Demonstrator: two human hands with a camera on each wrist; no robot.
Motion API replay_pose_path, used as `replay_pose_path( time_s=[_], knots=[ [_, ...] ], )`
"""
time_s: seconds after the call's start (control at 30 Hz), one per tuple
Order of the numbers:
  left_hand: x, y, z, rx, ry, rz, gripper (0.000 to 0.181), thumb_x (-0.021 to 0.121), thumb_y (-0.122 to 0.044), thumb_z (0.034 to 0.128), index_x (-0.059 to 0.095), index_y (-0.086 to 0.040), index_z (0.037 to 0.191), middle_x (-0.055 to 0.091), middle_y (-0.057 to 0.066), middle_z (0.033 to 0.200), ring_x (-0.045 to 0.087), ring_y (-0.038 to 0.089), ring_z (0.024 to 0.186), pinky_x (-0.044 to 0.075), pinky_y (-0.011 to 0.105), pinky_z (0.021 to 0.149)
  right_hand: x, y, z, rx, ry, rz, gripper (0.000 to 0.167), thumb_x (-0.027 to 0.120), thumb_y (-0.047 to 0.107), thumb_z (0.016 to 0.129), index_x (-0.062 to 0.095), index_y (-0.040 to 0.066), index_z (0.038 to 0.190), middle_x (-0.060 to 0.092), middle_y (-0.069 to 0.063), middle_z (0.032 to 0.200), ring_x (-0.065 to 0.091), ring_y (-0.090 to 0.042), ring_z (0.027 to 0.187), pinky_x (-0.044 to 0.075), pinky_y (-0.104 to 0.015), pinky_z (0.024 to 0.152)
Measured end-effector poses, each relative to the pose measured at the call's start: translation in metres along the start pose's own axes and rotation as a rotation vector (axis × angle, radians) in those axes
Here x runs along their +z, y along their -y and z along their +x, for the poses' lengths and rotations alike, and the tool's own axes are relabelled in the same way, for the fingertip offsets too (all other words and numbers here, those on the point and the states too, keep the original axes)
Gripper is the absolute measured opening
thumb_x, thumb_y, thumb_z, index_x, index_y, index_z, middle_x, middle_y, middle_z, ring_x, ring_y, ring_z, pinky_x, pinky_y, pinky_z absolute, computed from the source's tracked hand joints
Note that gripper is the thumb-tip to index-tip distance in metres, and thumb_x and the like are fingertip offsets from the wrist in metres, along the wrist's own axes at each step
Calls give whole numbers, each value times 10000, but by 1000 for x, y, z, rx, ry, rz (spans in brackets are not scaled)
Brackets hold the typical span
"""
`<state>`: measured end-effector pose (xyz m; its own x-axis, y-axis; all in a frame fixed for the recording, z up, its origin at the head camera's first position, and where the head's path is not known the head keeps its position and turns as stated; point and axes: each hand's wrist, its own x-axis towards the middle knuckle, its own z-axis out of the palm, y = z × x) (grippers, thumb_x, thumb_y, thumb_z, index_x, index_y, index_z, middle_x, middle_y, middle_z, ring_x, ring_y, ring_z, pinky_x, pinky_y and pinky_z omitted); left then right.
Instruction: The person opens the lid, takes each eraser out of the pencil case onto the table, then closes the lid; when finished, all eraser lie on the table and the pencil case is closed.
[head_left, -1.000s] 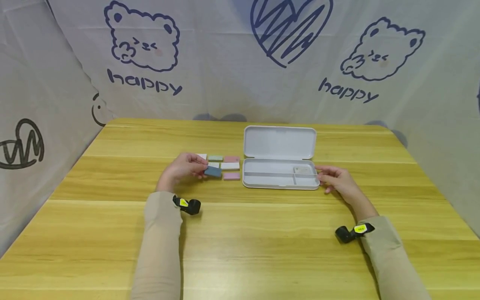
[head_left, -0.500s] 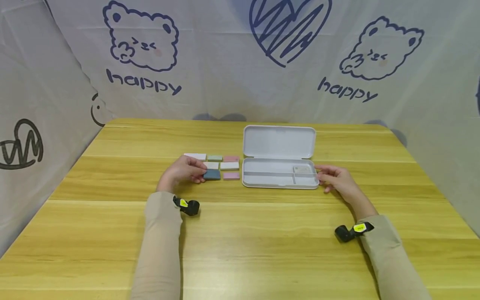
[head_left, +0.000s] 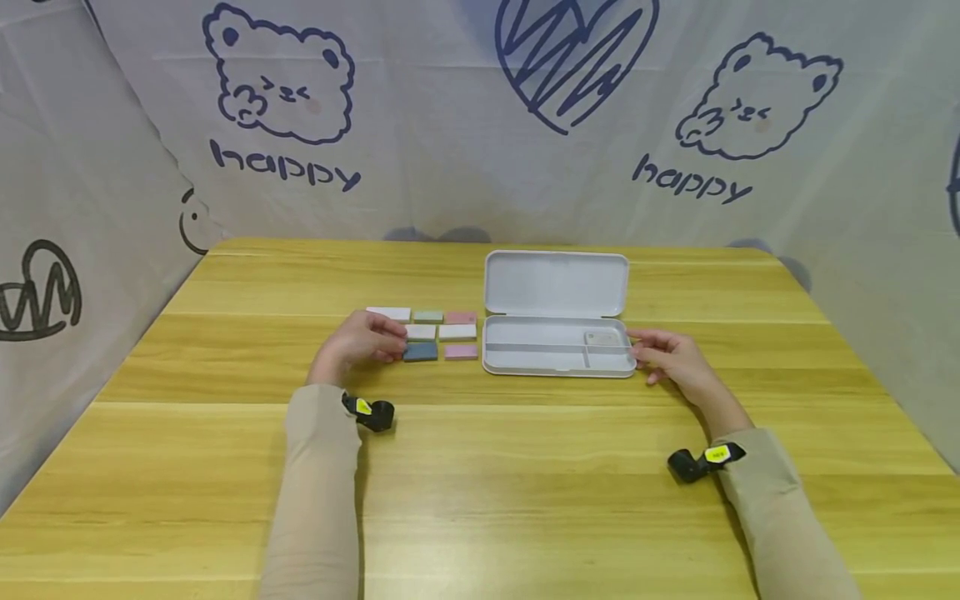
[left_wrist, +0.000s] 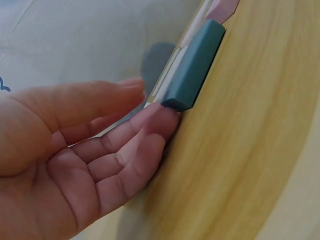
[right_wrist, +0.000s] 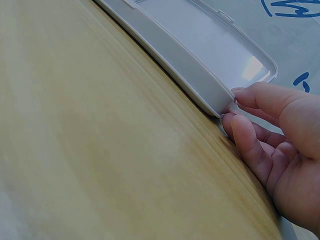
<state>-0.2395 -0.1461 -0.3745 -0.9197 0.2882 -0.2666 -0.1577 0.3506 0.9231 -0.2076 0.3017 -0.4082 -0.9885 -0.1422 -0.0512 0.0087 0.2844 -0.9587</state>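
Observation:
My left hand [head_left: 358, 337] lies beside a blue eraser [head_left: 420, 352] on the table. In the left wrist view the thumb stands apart from that eraser [left_wrist: 197, 65], while loosely bent fingertips lie at its near end. A lilac eraser [head_left: 461, 352] sits to its right. Behind them are white erasers [head_left: 457, 332], a green one [head_left: 428, 317] and a pink one [head_left: 460, 317]. My right hand [head_left: 672, 360] holds the right end of an open white pencil case [head_left: 536, 361], thumb at the rim. One pale eraser [head_left: 602, 339] lies in its back right part.
The pencil case's lid [head_left: 557, 283] stands raised at the back. Dividers split the case's tray into compartments. All of this rests on a wooden table [head_left: 510, 483], with a drawn-on white cloth [head_left: 427, 125] hanging behind it.
The blue eraser, pinched and tilted a second ago, has come down flat in front of the white ones. My left hand has let go and drawn slightly left. The right hand stays at the case.

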Motion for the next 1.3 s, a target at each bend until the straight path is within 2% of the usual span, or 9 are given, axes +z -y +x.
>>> replay_pose_path(
  time_s=[0.23, 0.6, 0.73, 0.83, 0.97, 1.13, 1.3],
  knots=[
    [1, -3, 0, -10, -67, 39, 233, 534, -59, 888, 539, 119, 1040, 618, 128, 826, 581, 143, 673, 488, 246, 621, -1, 0, 0, -8, 2, -1, 472, 604, 117, 858, 434, -134, 1220, 549, 25, 809, 530, -68, 670, 475, -210, 485],
    [8, -12, 2, 69, -164, -4, 229, 519, -67, 892, 548, 123, 1016, 595, 149, 812, 539, 128, 627, 466, 229, 583, -1, -1, -1, 1, -11, 5, 470, 605, 114, 855, 435, -130, 1219, 556, 33, 800, 535, -68, 665, 474, -210, 483],
    [12, -15, 4, 79, -167, 14, 243, 524, -63, 887, 543, 125, 1040, 597, 240, 911, 569, 148, 658, 475, 237, 610, -1, -2, 0, -1, -5, 1, 476, 605, 124, 857, 434, -128, 1223, 559, 39, 797, 535, -67, 672, 475, -209, 489],
    [16, -19, 7, 79, -158, 40, 268, 523, -82, 893, 538, 118, 1071, 588, 263, 978, 595, 175, 705, 477, 239, 638, 0, -2, 0, -4, 2, 1, 470, 597, 125, 864, 433, -126, 1227, 561, 40, 804, 537, -65, 673, 474, -208, 490],
    [21, -26, 12, 74, -150, 53, 281, 526, -106, 898, 541, 97, 1092, 589, 251, 993, 602, 185, 723, 478, 248, 637, -1, -4, 1, -6, 8, 6, 462, 587, 120, 870, 431, -125, 1230, 564, 40, 812, 541, -63, 670, 474, -207, 489],
    [31, -34, 19, 97, -142, 61, 281, 524, -99, 899, 542, 100, 1097, 598, 224, 981, 602, 201, 717, 495, 313, 669, -2, -3, 0, -6, 8, 3, 469, 587, 126, 871, 427, -128, 1231, 558, 40, 813, 540, -62, 672, 474, -208, 490],
    [45, -41, 29, 110, -143, 67, 263, 536, -101, 891, 561, 83, 1078, 607, 201, 971, 603, 217, 738, 488, 362, 718, -1, -3, 0, -5, 6, -1, 470, 588, 132, 871, 430, -125, 1232, 559, 32, 822, 542, -66, 677, 476, -209, 495]
  ],
)
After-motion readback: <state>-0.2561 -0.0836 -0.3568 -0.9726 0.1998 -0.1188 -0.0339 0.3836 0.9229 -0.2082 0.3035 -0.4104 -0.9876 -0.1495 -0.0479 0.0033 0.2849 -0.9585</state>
